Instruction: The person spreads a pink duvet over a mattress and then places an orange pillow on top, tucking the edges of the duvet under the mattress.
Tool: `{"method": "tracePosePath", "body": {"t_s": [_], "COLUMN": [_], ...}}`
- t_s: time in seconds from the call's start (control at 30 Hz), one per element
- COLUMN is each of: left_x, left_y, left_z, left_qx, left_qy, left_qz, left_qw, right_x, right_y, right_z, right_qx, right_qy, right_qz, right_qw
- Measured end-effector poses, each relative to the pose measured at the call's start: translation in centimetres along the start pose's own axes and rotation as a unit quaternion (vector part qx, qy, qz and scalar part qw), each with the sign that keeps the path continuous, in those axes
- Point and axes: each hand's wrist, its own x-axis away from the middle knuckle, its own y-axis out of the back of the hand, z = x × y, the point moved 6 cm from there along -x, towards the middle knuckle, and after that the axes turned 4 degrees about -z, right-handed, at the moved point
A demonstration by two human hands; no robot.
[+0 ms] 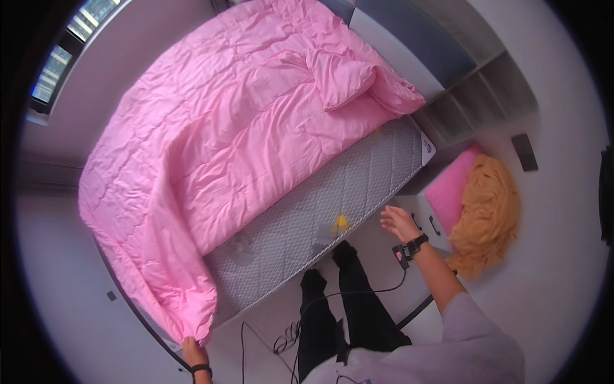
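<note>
Here, the left hand pinches the pink quilt by its near-left corner; its edge runs far-right, leftward of the right hand, fingers spread.

My feed from the left head-worn fisheye looks steeply down, close beside the quilted grey mattress, facing across its near long edge toward the pink comforter.

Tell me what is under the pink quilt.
A grey mattress; a strip along its near side shows. The pink quilt, held at a corner by the left hand, hides most of the rest and anything else beneath.
</note>
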Motion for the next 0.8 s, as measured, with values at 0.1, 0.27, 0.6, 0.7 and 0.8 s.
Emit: {"method": "tracePosePath", "body": {"t_s": [0.1,0.27,0.6,0.7,0.8], "left_x": [-2.4,-4.6,3.6,5.7,9.4], "left_y": [-1.6,-2.0,-7.3,-5.0,1.2], "left_z": [-3.8,-8.4,3.9,4.3,6.4], "left_qx": [-0.004,-0.026,0.283,0.179,0.053], "left_qy": [0.009,0.058,0.342,0.405,0.450], "left_qz": [0.077,0.151,0.074,0.113,0.101], "left_qw": [0.997,0.987,0.893,0.889,0.886], "right_x": [-9.7,-19.9,-35.7,-32.1,-24.1], "right_y": [-2.5,-11.7,-15.9,-12.8,-4.0], "right_z": [2.1,10.3,18.1,20.9,24.4], "right_qx": [0.073,0.042,0.026,0.063,0.200], "right_qy": [0.065,0.103,0.130,0.160,0.152], "right_qz": [-0.012,0.045,-0.003,0.025,0.075], "right_qw": [0.995,0.993,0.991,0.985,0.965]}}
